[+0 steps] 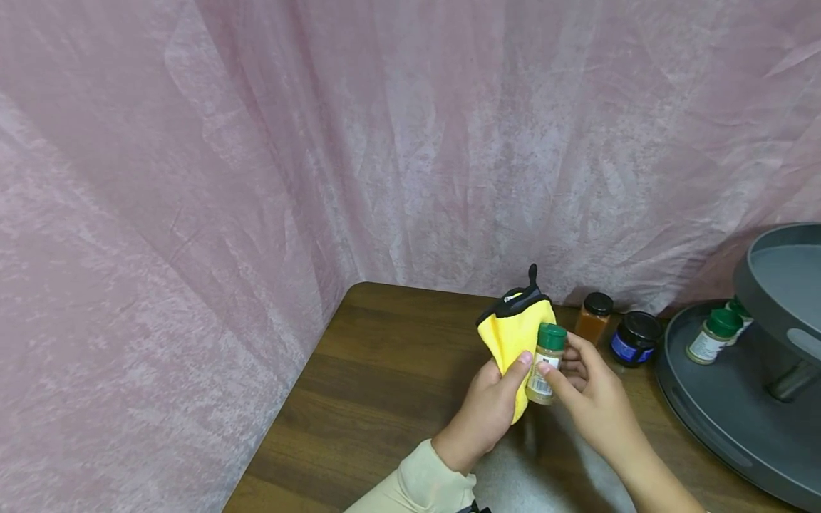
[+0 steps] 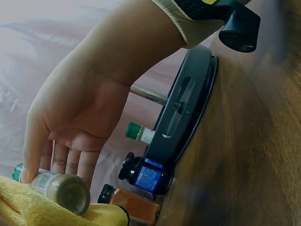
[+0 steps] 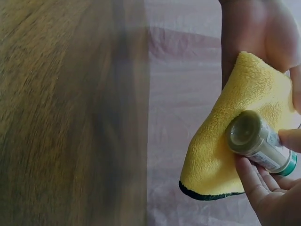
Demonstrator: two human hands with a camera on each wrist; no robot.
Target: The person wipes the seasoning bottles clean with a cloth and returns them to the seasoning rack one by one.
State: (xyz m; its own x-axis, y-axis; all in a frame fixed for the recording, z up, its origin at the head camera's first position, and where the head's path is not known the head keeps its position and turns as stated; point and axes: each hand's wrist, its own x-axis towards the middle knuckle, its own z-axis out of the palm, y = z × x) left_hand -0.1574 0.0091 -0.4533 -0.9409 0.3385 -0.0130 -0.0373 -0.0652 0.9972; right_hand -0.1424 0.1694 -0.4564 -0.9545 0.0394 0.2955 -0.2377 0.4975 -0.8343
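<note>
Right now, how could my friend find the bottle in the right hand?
Find the brown wooden table, then the yellow cloth in the left hand. Against that cloth, the right hand grips a green-capped bottle. Other green-capped bottles stand on the gray tiered stand; only this one is held.

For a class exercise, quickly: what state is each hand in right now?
Left hand: holding the yellow cloth.
Right hand: holding the green-capped jar between thumb and fingers.
</note>
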